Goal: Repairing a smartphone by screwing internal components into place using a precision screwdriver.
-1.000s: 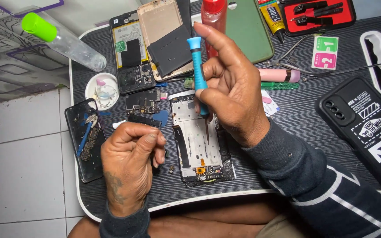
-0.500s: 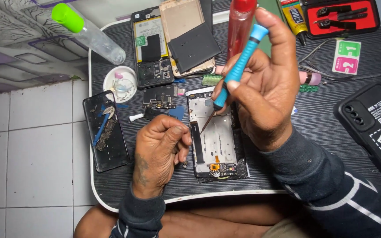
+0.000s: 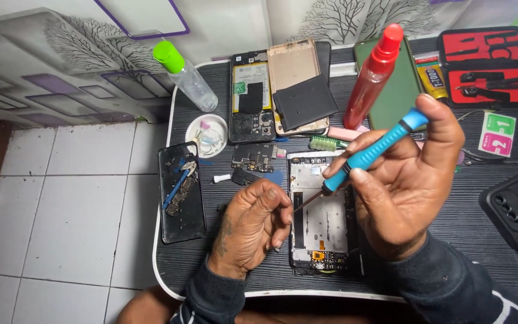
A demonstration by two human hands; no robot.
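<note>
— What had your right hand [image 3: 412,180] got?

— It was closed round the blue screwdriver [image 3: 370,151], which slanted, cap up-right, tip down-left toward my left hand [image 3: 253,231].

— And that one?

— Curled, fingertips pinched at the tip, beside the opened phone frame [image 3: 322,213] on the black table [image 3: 439,231].

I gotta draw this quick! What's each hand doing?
Left hand: fingers curled shut beside the phone frame; whether it holds anything cannot be told.
Right hand: holding a blue screwdriver.
</note>
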